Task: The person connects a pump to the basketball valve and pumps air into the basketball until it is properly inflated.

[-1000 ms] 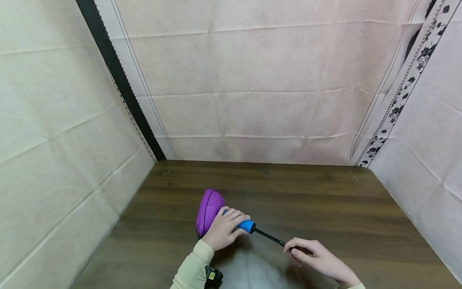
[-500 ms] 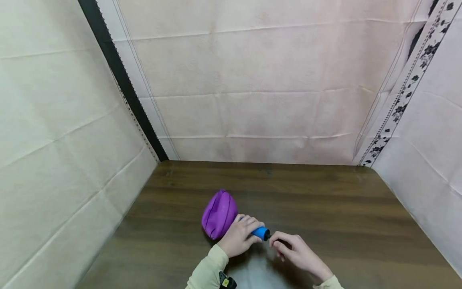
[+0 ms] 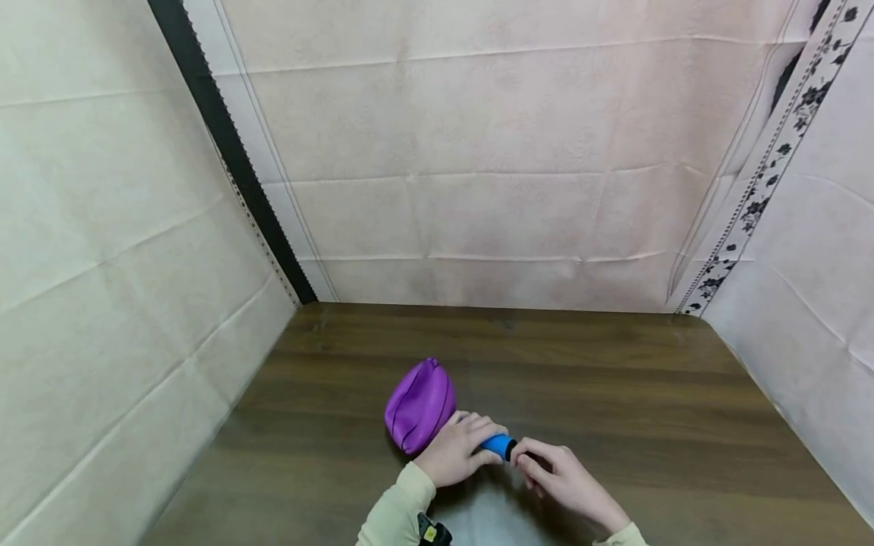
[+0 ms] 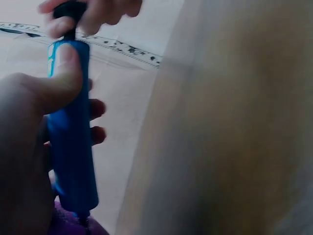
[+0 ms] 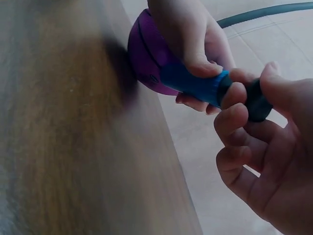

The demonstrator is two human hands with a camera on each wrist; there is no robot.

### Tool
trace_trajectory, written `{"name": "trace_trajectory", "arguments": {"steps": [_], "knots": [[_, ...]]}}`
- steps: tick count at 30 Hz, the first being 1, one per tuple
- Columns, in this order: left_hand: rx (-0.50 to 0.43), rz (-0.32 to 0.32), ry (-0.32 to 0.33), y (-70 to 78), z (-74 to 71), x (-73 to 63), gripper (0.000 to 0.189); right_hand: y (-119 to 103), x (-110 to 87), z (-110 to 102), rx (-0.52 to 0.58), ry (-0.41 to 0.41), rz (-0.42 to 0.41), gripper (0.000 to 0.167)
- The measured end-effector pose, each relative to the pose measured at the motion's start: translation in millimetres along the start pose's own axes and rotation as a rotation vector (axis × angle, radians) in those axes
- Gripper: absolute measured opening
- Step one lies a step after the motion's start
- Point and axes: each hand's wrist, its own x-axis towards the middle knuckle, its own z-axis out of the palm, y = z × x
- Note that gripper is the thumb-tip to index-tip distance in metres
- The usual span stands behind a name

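A blue hand pump [image 4: 73, 147] lies in my left hand [image 3: 457, 451], whose fingers and thumb wrap round its barrel. At its far end the pump meets a purple ball [image 3: 419, 406], dented and creased along dark seams. My right hand [image 3: 563, 478] pinches the pump's black handle [image 5: 257, 100] between thumb and fingers. The handle sits close against the barrel, with only a short bit of black rod showing in the left wrist view. Part of the barrel is hidden behind my left hand in the head view.
Under the hands is a brown wood-grain table [image 3: 328, 493]. Pale cloth walls [image 3: 444, 189] rise at its back and both sides. A black device [image 3: 433, 531] is strapped at my left wrist. A grey cable [image 5: 269, 13] shows in the right wrist view.
My right hand has pushed the handle in towards the barrel, so the long rod seen earlier is now mostly inside. The ball and left hand have shifted right, and the ball has turned.
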Motion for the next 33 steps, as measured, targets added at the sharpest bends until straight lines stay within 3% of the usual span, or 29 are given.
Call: {"name": "trace_trajectory", "arguments": {"steps": [5, 9, 16, 19, 26, 33], "knots": [[0.032, 0.022, -0.031, -4.9, -7.8, 1.1, 0.037, -3, -3.9, -7, -0.001, -0.052, 0.041, 0.018], [0.036, 0.009, -0.025, -10.1, -13.9, 0.2, 0.038, -4, -12.9, -18, 0.035, -0.077, 0.028, 0.022], [0.051, -0.071, -0.024, -16.9, -22.2, -1.5, 0.039, -2, -38.6, -43, 0.096, -0.081, -0.092, 0.033], [0.059, -0.087, -0.032, -15.8, -21.4, -1.5, 0.038, -1, -43.5, -47, 0.102, -0.074, -0.105, 0.033], [0.066, -0.084, -0.017, -4.1, -18.1, 0.7, 0.038, -6, -33.2, -37, 0.138, -0.017, -0.049, 0.025], [0.066, -0.001, -0.001, 8.1, -10.3, 1.8, 0.036, -6, -14.4, -10, 0.017, 0.018, -0.020, 0.017]]}}
